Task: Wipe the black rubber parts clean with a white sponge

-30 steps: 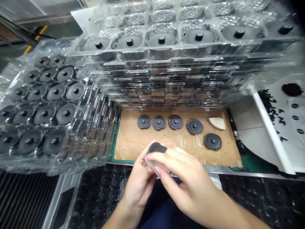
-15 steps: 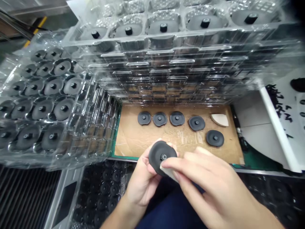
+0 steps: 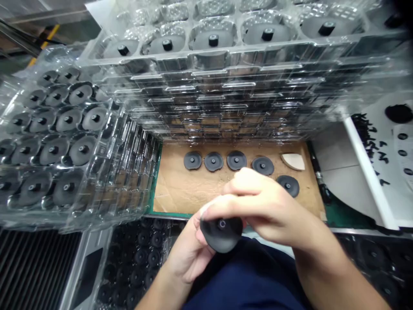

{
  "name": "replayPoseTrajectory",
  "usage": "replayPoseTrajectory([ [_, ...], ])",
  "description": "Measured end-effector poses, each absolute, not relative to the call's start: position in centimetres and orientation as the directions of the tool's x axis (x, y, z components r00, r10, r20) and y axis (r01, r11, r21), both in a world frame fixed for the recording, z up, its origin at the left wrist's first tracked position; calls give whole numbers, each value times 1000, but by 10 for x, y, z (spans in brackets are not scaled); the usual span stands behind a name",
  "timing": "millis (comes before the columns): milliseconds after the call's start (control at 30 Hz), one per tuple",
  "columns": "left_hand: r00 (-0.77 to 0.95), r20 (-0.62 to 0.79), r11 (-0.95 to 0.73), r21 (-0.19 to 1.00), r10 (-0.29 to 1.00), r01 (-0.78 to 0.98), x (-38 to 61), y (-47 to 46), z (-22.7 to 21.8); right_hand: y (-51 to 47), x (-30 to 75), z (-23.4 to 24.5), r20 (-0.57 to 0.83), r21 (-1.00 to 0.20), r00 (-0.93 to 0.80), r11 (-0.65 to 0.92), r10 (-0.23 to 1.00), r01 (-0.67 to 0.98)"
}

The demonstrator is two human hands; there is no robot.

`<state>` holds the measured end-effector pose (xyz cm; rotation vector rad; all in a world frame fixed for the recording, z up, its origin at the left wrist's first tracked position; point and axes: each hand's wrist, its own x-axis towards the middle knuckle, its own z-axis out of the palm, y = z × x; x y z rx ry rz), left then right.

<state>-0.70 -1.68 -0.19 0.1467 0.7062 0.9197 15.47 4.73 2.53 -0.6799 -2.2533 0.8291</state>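
Black disc (image 3: 221, 236), clamped tight
Right hand (image 3: 271, 211) closes its fingers over the top edge (left hand (image 3: 189, 254) cups beneath).

Look at that matt black rubber disc (image 3: 221, 236), against glossy clear plastic blister trays (image 3: 213, 54) and rough brown cardboard (image 3: 183, 189)!

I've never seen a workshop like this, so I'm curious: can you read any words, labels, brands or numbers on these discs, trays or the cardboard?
None can be read: no text shows on the dark disc between the left hand and right hand, the discs on the cardboard sheet, or the clear plastic trays.
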Motion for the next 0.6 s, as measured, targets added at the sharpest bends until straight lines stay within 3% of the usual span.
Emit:
replayPoseTrajectory([
  [167, 513, -463, 664, 262, 723, -700, -18, -20, -6, 34, 171, -10, 108, -872, -306, 238, 946, 428],
  [267, 539, -456, 678, 223, 708, -701, -20, -18, -8, 5, 174, -44, -127, -869, -255, 16, 959, 494],
  [367, 553, -440, 678, 201, 707, -707, -20, -15, -9, -16, 178, -67, -249, -832, -285, -54, 926, 552],
  [500, 580, -435, 701, 197, 689, -685, -17, -14, -9, -16, 187, -44, -212, -829, -180, -80, 961, 553],
  [600, 579, -459, 722, 243, 674, -648, -13, -15, -8, -2, 182, 0, 88, -850, -197, 177, 976, 495],
])
